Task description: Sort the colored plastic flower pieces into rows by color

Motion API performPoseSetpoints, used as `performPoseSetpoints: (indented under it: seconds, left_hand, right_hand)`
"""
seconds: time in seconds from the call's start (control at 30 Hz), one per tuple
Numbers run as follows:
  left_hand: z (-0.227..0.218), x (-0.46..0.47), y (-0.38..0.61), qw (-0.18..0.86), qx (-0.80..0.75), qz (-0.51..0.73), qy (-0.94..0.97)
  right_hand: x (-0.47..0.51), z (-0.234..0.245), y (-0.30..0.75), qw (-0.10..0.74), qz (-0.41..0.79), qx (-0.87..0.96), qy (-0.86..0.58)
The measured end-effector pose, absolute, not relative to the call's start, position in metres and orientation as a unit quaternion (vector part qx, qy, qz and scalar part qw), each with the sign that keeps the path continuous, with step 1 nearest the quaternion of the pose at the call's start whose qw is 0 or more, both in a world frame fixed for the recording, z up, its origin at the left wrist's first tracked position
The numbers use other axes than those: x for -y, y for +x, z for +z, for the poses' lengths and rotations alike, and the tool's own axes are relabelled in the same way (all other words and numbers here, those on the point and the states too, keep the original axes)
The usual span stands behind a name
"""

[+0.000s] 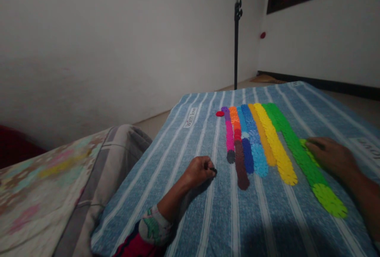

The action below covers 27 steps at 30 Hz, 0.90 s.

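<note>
Lying at the far left is a patterned cloth (pixel 50 185) with a grey border. Next comes a blue striped cloth (pixel 154 193) bearing a "With love" label (pixel 190 117). On it, the left hand (pixel 199 173) pinches a small dark piece (pixel 214 171) between thumb and fingertips, just above the fabric. Beyond it sits a red piece (pixel 220 114), just beside the coloured rows of flat, overlapping pieces. Leftmost is a purple-and-pink row (pixel 229 136) with a dark grey near end; then an orange-to-brown row (pixel 242 166), blue rows (pixel 253 135), an amber row (pixel 266 146), a yellow row (pixel 277 146) and a green row (pixel 298 156) ending in lime near the wearer. Beside the green row, the right hand (pixel 334 157) has its fingertips at some lime-green pieces (pixel 312 155); I cannot tell whether it grips one.
</note>
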State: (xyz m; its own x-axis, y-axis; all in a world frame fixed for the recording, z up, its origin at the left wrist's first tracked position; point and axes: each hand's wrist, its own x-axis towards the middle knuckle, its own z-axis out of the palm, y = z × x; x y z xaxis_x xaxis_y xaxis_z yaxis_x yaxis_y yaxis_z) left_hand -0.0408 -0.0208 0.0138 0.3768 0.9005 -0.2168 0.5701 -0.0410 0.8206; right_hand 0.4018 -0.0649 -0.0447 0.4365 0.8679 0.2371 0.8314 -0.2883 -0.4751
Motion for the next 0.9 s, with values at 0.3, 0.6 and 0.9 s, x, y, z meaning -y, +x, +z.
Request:
performPoseSetpoints:
  seconds: [0.3,0.6,0.9]
  left_hand:
    - [0.001,0.004,0.013,0.468,-0.492,0.242,0.693]
    - [0.002,0.001,0.015,0.459,-0.485,0.286,0.687]
    - [0.006,0.004,0.009,0.407,-0.497,0.245,0.726]
  right_hand:
    - [0.065,-0.045,0.402,0.257,0.045,0.526,-0.809]
    - [0.064,-0.046,0.403,0.261,0.049,0.526,-0.808]
    - [0.061,-0.051,0.401,0.340,0.008,0.558,-0.757]
